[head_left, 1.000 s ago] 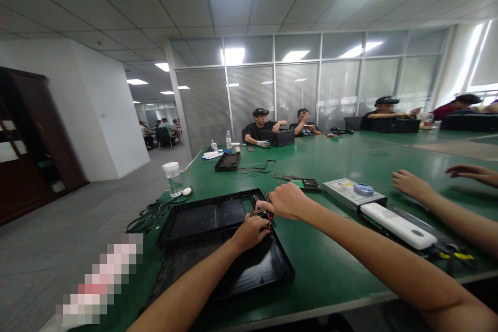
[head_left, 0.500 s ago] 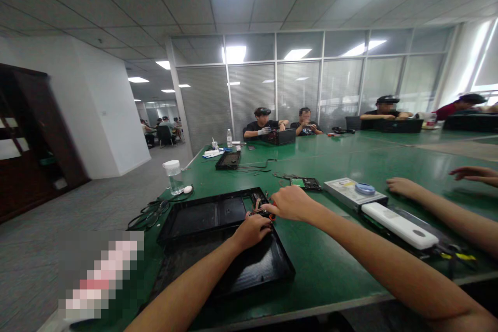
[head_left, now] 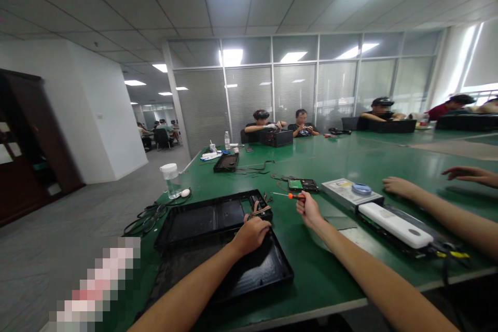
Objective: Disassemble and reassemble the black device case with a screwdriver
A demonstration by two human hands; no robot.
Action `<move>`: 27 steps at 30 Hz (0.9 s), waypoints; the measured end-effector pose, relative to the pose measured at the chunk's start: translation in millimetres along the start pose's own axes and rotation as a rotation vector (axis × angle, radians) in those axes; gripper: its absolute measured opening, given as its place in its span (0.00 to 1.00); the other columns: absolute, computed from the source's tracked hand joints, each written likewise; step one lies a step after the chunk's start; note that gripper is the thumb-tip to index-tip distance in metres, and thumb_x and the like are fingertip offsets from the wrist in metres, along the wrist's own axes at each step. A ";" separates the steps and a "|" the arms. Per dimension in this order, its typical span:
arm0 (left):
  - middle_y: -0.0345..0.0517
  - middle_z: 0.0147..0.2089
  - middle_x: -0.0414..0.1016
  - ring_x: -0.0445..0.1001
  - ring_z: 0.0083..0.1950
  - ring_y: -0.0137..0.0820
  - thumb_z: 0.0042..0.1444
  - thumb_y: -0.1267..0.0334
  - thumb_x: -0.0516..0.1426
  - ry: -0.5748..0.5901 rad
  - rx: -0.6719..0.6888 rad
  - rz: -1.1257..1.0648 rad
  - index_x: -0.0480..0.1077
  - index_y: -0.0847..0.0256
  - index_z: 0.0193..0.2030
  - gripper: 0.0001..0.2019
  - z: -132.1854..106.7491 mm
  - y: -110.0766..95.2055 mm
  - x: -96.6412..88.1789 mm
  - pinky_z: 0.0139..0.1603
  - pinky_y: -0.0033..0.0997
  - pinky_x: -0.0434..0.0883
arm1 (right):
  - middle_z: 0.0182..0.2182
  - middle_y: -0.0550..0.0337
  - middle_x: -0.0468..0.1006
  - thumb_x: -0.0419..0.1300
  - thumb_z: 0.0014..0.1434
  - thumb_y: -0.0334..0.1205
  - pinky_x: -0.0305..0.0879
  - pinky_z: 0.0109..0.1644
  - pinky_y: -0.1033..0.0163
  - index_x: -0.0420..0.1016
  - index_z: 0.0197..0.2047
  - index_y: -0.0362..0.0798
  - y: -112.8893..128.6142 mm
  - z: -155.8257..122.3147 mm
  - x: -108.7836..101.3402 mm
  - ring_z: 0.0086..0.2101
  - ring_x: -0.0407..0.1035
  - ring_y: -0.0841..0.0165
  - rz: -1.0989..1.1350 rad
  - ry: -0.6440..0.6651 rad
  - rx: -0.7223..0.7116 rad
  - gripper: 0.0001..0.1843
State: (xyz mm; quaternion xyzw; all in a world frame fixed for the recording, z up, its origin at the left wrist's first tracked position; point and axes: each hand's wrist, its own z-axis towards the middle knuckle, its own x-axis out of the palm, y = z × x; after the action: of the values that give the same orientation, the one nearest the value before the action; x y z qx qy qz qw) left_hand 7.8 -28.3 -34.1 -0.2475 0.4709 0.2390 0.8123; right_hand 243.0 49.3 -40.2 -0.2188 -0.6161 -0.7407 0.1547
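Note:
My left hand (head_left: 252,233) rests curled on the far edge of a black flat case (head_left: 218,249) lying open on the green table (head_left: 330,264), its fingers closed by a bunch of coloured wires (head_left: 257,211). My right hand (head_left: 309,210) is lifted to the right of the case and grips a small screwdriver with an orange handle (head_left: 291,196), its tip pointing left. A small green circuit board (head_left: 302,184) lies just beyond the screwdriver.
A silver drive with a blue disc on it (head_left: 350,193) and a white oblong device (head_left: 395,224) lie to the right. Another person's hands (head_left: 397,187) rest on the table there. A plastic cup (head_left: 170,178), a white mouse and black cables sit at the left edge. People sit at the far end.
My right hand has pulled away from the wires at the case edge, moving right and up with the screwdriver now showing. My left hand has stayed on the case.

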 end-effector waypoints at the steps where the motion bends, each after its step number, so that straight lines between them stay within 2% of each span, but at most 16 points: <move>1: 0.47 0.38 0.70 0.66 0.42 0.31 0.59 0.67 0.47 0.001 0.012 -0.005 0.68 0.62 0.43 0.10 0.6 0.9 -0.5 0.46 0.30 0.62 | 0.10 0.75 0.49 0.52 0.51 0.48 0.42 0.12 0.73 0.56 0.24 0.48 -0.3 1.1 2.1 0.10 0.43 0.79 0.057 0.003 0.025 0.13; 4: 0.45 0.36 0.70 0.67 0.40 0.30 0.57 0.66 0.50 0.045 0.063 0.002 0.71 0.61 0.39 0.09 0.8 4.1 -3.3 0.43 0.29 0.63 | 0.10 0.75 0.49 0.53 0.52 0.47 0.43 0.11 0.74 0.57 0.25 0.48 2.8 2.9 6.1 0.10 0.44 0.79 0.157 0.013 0.065 0.12; 10: 0.44 0.35 0.69 0.67 0.38 0.29 0.54 0.64 0.54 0.123 0.182 0.036 0.74 0.58 0.35 0.07 -1.5 3.3 -8.1 0.42 0.27 0.63 | 0.11 0.74 0.52 0.50 0.57 0.46 0.47 0.11 0.75 0.55 0.24 0.48 8.9 4.4 -2.2 0.10 0.48 0.80 0.236 0.026 0.147 0.15; 14: 0.45 0.35 0.69 0.67 0.39 0.30 0.53 0.60 0.55 0.110 0.188 0.051 0.73 0.59 0.37 0.08 -3.1 1.1 -8.4 0.42 0.28 0.63 | 0.17 0.67 0.64 0.51 0.58 0.45 0.59 0.16 0.75 0.61 0.28 0.46 12.3 1.5 4.0 0.16 0.59 0.79 0.291 0.129 0.229 0.12; 17: 0.46 0.35 0.70 0.67 0.40 0.31 0.54 0.59 0.55 0.093 0.212 0.086 0.71 0.61 0.39 0.10 -4.5 -0.2 -8.4 0.42 0.29 0.63 | 0.27 0.61 0.71 0.56 0.55 0.40 0.64 0.24 0.72 0.65 0.34 0.45 12.7 -5.9 14.6 0.23 0.65 0.76 0.202 0.247 0.180 0.07; 19: 0.46 0.34 0.70 0.68 0.39 0.31 0.56 0.60 0.52 0.088 0.256 0.127 0.70 0.62 0.40 0.10 -4.0 -1.4 -10.3 0.42 0.29 0.63 | 0.26 0.62 0.70 0.58 0.53 0.40 0.63 0.26 0.70 0.64 0.35 0.46 13.2 -12.8 19.9 0.24 0.65 0.75 0.030 0.300 0.044 0.08; 20: 0.46 0.34 0.71 0.68 0.39 0.31 0.58 0.61 0.50 0.087 0.279 0.156 0.69 0.62 0.39 0.10 -3.0 -1.8 -12.7 0.42 0.29 0.63 | 0.24 0.64 0.69 0.58 0.52 0.40 0.62 0.25 0.70 0.64 0.33 0.46 14.3 -16.8 21.6 0.23 0.64 0.75 -0.099 0.310 -0.068 0.08; 23: 0.48 0.35 0.70 0.68 0.39 0.31 0.60 0.64 0.45 0.087 0.286 0.280 0.68 0.63 0.35 0.12 2.9 0.7 -27.2 0.41 0.30 0.63 | 0.19 0.66 0.63 0.56 0.53 0.43 0.56 0.26 0.68 0.61 0.23 0.46 21.7 -32.4 26.3 0.21 0.58 0.75 -0.593 0.353 -0.510 0.12; 25: 0.49 0.35 0.70 0.68 0.39 0.32 0.60 0.63 0.44 0.107 0.181 0.368 0.68 0.63 0.34 0.13 6.7 7.6 -43.0 0.40 0.31 0.64 | 0.19 0.64 0.64 0.52 0.56 0.43 0.55 0.28 0.67 0.61 0.21 0.45 28.8 -48.6 32.0 0.22 0.58 0.74 -0.900 0.506 -0.740 0.16; 27: 0.49 0.36 0.71 0.69 0.39 0.35 0.59 0.60 0.46 0.146 0.008 0.422 0.67 0.62 0.40 0.12 6.8 19.2 -61.3 0.39 0.31 0.64 | 0.22 0.61 0.67 0.49 0.58 0.44 0.53 0.29 0.67 0.65 0.23 0.45 34.4 -71.1 39.6 0.24 0.60 0.73 -1.138 0.782 -0.851 0.16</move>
State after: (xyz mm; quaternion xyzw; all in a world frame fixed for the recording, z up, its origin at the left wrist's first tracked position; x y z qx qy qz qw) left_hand -26.8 -18.9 19.6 -0.1570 0.5709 0.3832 0.7089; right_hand 216.8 -25.4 -1.1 0.3627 -0.1999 -0.8997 -0.1378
